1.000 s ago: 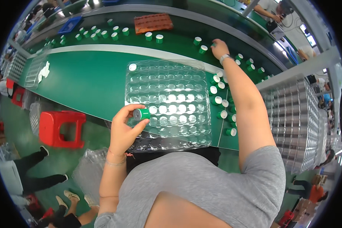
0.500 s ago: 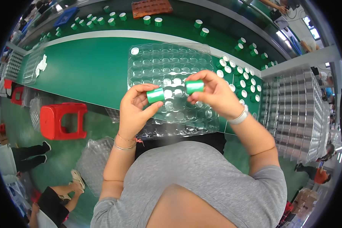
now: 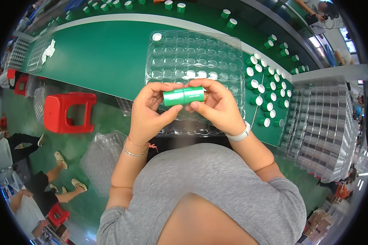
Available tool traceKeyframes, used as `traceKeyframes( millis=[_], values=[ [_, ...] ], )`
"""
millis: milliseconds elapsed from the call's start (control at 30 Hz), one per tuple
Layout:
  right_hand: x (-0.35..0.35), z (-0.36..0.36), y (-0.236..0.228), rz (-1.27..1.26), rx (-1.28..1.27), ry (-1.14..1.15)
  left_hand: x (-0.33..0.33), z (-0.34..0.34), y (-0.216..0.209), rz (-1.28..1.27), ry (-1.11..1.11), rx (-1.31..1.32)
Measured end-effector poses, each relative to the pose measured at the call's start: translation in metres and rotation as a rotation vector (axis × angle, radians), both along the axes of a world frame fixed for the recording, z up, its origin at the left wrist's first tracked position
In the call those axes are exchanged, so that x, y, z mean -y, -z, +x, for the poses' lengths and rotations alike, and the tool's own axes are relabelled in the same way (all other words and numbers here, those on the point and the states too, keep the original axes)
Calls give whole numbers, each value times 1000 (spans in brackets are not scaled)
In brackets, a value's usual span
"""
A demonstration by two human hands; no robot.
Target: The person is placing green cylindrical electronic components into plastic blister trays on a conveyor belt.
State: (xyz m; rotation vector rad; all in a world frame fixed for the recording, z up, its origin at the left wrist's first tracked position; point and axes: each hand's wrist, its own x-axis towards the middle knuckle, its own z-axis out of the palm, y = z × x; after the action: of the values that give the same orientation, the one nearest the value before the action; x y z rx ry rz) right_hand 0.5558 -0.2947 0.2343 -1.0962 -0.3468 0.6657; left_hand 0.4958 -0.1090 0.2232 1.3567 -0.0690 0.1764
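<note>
My left hand point(image 3: 149, 112) pinches a short green cylinder point(image 3: 173, 98) between thumb and fingers. A second green cylinder point(image 3: 194, 95) lies in the grip of my right hand point(image 3: 221, 108). Both cylinders are on their sides, end to end and touching or nearly so, above the near part of a clear plastic tray point(image 3: 196, 51) with rows of round pockets. One white-topped piece point(image 3: 156, 36) sits in the tray's far left corner pocket. Right of the tray, several green cylinders with white tops point(image 3: 270, 96) stand on the green table.
Nested clear trays point(image 3: 319, 126) form a tall stack at the right. More green cylinders point(image 3: 232, 23) stand on the strip beyond the table's pale rail point(image 3: 122, 17). A red stool point(image 3: 69, 112) and loose clear trays point(image 3: 104, 159) are on the floor at left, with people beyond.
My hands have come together, bringing the two green cylinders from apart to end to end. The whole view has shifted, so the table and tray appear higher.
</note>
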Motion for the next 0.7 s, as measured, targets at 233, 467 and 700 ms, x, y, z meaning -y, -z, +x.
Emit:
traceKeyframes(
  millis=[233,467,700],
  values=[
    [-1,1,1,64,82,15,-1,2,1,63,-2,75],
    [2,2,1,73,167,18,-2,6,5,112,21,189],
    [2,2,3,76,165,23,-2,7,5,183,9,209]
  ],
)
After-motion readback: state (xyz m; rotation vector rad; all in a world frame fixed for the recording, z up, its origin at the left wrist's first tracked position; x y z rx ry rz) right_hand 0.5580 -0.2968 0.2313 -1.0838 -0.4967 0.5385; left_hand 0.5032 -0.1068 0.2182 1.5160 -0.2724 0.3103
